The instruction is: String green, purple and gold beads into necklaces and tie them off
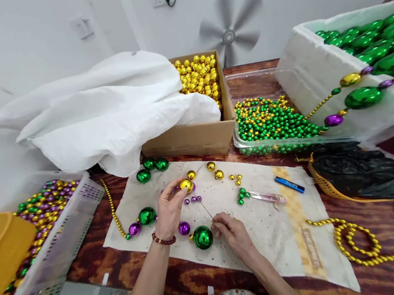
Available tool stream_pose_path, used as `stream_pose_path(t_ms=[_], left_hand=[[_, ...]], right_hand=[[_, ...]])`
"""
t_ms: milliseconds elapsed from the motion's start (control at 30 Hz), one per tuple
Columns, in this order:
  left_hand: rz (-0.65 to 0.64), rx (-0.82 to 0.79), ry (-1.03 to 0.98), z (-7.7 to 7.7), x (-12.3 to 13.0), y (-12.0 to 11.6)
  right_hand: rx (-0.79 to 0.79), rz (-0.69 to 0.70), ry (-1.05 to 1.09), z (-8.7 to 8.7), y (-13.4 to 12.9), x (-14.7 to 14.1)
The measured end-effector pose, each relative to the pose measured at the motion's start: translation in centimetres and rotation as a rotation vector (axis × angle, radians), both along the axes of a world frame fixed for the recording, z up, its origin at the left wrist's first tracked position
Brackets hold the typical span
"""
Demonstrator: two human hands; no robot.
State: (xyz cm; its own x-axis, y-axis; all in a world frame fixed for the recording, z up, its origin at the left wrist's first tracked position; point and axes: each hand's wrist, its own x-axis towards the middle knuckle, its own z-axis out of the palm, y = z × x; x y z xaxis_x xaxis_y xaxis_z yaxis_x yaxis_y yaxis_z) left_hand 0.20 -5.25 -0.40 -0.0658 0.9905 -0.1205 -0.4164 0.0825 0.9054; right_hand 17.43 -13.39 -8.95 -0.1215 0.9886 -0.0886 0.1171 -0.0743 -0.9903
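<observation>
My left hand [168,208] pinches a shiny gold ball bead [186,185] above the cloth. A long thin needle [203,204] slants from below that bead to my right hand [233,235], whose fingers are closed on its lower end. Beside my right fingertips sits a large green ball bead [202,237]. Left of it, a purple bead [184,228] is partly strung in line. A green oval bead [147,216] and another purple bead [134,228] lie left of my left wrist, joined to a gold bead string [112,208].
Loose beads, a clear tube [264,196] and a blue marker [289,184] lie on the cloth [269,252]. Behind stand a cardboard box [188,141], a clear bin [275,141] and a foam box [304,62]. A white basket [55,254] is left; gold strands [358,241] lie right.
</observation>
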Motion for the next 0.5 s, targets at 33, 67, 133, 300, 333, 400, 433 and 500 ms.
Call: stream_pose_path(t_ms=[33, 67, 133, 300, 333, 400, 433, 500], left_hand=[[-0.002, 0.002, -0.016, 0.24, 0.04, 0.04], [-0.006, 0.004, -0.030, 0.43, 0.08, 0.06], [-0.015, 0.010, -0.053, 0.66, 0.16, 0.08], [-0.031, 0.016, -0.066, 0.73, 0.43, -0.02], [-0.035, 0.014, -0.065, 0.71, 0.50, -0.06], [-0.041, 0.013, -0.065, 0.66, 0.63, -0.15], [-0.042, 0.015, -0.064, 0.65, 0.70, -0.20], [-0.040, 0.017, -0.062, 0.68, 0.85, -0.30]], right_hand=[[-0.001, -0.001, -0.005, 0.03, 0.08, 0.00], [-0.003, 0.000, -0.012, 0.04, 0.15, 0.00], [-0.004, 0.004, -0.031, -0.02, 0.23, 0.02], [-0.010, 0.004, -0.052, -0.33, 0.23, 0.02], [-0.011, -0.002, -0.050, -0.37, 0.22, 0.02], [-0.011, -0.008, -0.042, -0.41, 0.18, 0.02], [-0.011, -0.008, -0.037, -0.41, 0.16, 0.02], [-0.012, -0.008, -0.028, -0.39, 0.13, 0.04]])
